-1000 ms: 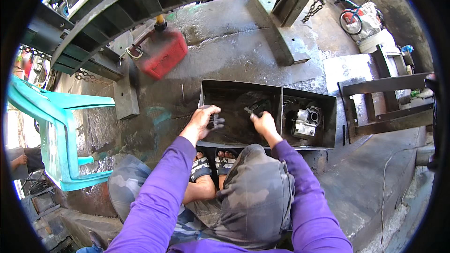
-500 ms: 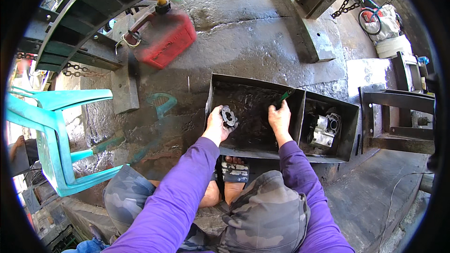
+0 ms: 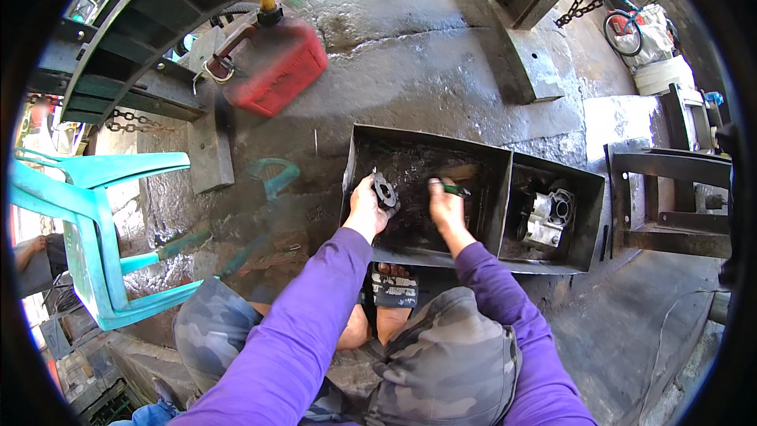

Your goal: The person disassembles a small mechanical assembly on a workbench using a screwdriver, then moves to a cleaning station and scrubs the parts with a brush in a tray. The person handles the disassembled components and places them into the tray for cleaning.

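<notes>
Well to the left of the grip, a green plastic chair [image 3: 146,168] is set on the floor, apart from the work. Directly beneath both fists, a long dark metal tray [image 3: 441,147] is laid across, presumably so that drips and dirt are caught by its walls. Up and to the left of the grip, a red fuel can [image 3: 280,71] is stood on the floor, well apart from the tray. Just right of the grip, past the divider, a pale metal casting [image 3: 544,225] is rested in the smaller compartment, probably so that the larger one is left free.

Over that larger compartment, the left hand [image 3: 365,210] is closed around the edge of a round metal part [image 3: 382,186], which is held tilted near the left wall; by this its face is likely left exposed. Beside it, on the right, the right hand [image 3: 446,211] is closed narrowly on a small green-handled tool [image 3: 451,188], its end pointed away from the round part, with a gap left between. The tool is blurred, so its exact kind cannot be told.
</notes>
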The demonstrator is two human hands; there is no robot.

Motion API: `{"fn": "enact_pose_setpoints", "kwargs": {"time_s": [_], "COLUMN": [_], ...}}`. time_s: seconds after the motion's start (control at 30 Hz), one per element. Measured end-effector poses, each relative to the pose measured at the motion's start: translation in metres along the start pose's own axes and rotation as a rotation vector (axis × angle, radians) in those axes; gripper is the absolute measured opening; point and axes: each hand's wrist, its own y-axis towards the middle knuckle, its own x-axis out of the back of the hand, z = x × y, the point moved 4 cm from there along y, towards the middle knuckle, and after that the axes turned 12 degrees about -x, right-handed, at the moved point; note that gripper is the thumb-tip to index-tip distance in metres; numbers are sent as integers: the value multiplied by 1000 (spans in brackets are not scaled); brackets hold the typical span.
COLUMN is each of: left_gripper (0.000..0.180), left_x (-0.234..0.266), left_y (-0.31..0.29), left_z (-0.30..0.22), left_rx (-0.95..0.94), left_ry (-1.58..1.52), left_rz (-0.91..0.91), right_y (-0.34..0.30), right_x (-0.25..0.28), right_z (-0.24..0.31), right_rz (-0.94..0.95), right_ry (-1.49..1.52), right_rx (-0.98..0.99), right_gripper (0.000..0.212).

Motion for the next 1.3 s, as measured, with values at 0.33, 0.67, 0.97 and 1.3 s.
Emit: {"fn": "enact_pose_setpoints", "kwargs": {"time_s": [0.33,0.67,0.97,1.3], "left_gripper": [37,36,34,37], "left_x": [-9,15,14,17], "left_y": [-5,-14,-16,-22], "left_z": [12,7,3,16], "left_rx": [38,112,72,147], "left_ry": [-177,10,31,106], "left_rz": [111,194,119,177], "right_y": [-83,-5,-73,-57], "right_x": [21,45,-10,12], "right_z": [79,37,70,67], "right_rz": [8,-423,341,169], "right_ry": [-85,-122,-7,-59], "right_rx": [262,423,264,290], "right_gripper": [18,29,25,19]}}
